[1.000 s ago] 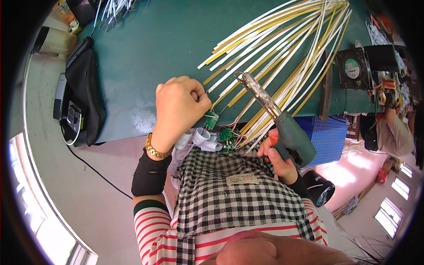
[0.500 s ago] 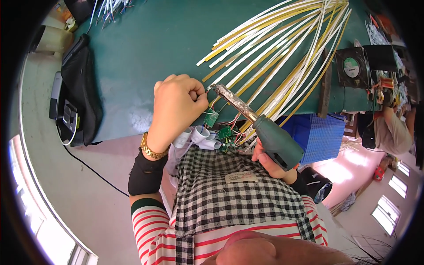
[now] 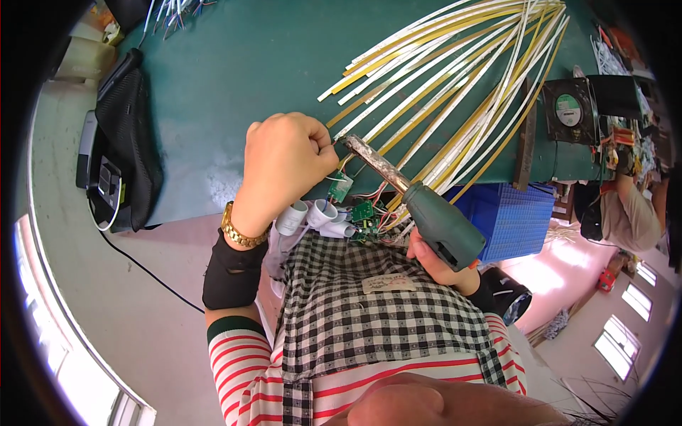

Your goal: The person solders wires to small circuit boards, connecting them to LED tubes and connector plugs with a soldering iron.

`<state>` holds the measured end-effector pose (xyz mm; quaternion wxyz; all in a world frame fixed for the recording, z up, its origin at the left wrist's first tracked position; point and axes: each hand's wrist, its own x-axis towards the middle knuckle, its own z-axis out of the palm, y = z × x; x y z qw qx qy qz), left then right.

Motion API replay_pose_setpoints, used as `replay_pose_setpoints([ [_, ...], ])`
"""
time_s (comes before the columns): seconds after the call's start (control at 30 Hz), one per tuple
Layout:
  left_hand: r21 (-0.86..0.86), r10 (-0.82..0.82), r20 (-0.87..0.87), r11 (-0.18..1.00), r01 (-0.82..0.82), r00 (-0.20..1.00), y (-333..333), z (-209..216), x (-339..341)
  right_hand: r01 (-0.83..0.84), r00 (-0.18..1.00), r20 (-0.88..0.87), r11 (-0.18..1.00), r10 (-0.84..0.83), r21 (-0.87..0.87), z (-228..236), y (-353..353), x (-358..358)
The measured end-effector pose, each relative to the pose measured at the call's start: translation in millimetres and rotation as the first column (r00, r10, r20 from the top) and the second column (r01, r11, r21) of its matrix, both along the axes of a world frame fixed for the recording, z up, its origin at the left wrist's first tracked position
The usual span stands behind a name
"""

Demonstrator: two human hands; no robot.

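My left hand (image 3: 285, 153) is closed in a pinch over the bench, seemingly on thin wires (image 3: 344, 165) that run up from a small green circuit board (image 3: 340, 187); the fingertips are partly hidden. My right hand (image 3: 435, 261) grips the dark green handle of a soldering iron (image 3: 446, 226). Its scorched metal barrel slants up and left, with the tip right beside my left fingertips and the end of one of the flat strips. Further circuit boards (image 3: 363, 211) with coloured wires lie at the bench edge, next to white plastic tubes (image 3: 322, 213).
White and yellow flat strips (image 3: 426, 85) fan across the green bench (image 3: 213, 92). A black fan (image 3: 568, 111) stands right, past a dark bar (image 3: 525, 142). A blue crate (image 3: 508, 220) sits below the edge. On the left lies a black bag (image 3: 131, 142). Another person's arm (image 3: 629, 213) shows far right.
My left hand and wrist have shifted slightly left and up. The soldering iron has stayed almost in place, its tip still by my left fingers.
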<state>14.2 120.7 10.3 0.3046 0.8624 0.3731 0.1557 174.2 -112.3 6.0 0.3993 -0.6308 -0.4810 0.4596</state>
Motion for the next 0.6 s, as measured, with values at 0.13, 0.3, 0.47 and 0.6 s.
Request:
replay_pose_setpoints([
  [0.13, -0.036, 0.006, -0.038, 0.999, -0.007, 0.999, 1, 3, 1, -0.006, 1.000, 0.015, 0.999, 0.006, 0.046, -3, 2, 2],
  [0.3, -0.067, 0.025, -0.058, 0.997, -0.029, 0.998, 0, 4, 2, 0.053, 0.998, -0.036, 0.998, -0.052, 0.041, -7, 2, 1],
  [0.47, -0.071, 0.012, -0.068, 0.997, -0.017, 0.998, 2, 4, 0, 0.042, 0.998, -0.051, 0.996, -0.039, 0.073, -10, 1, 4],
  [0.6, -0.109, 0.021, -0.085, 0.994, -0.030, 0.996, 3, 8, 3, 0.124, 0.989, -0.081, 0.991, -0.120, 0.045, -14, -3, 3],
])
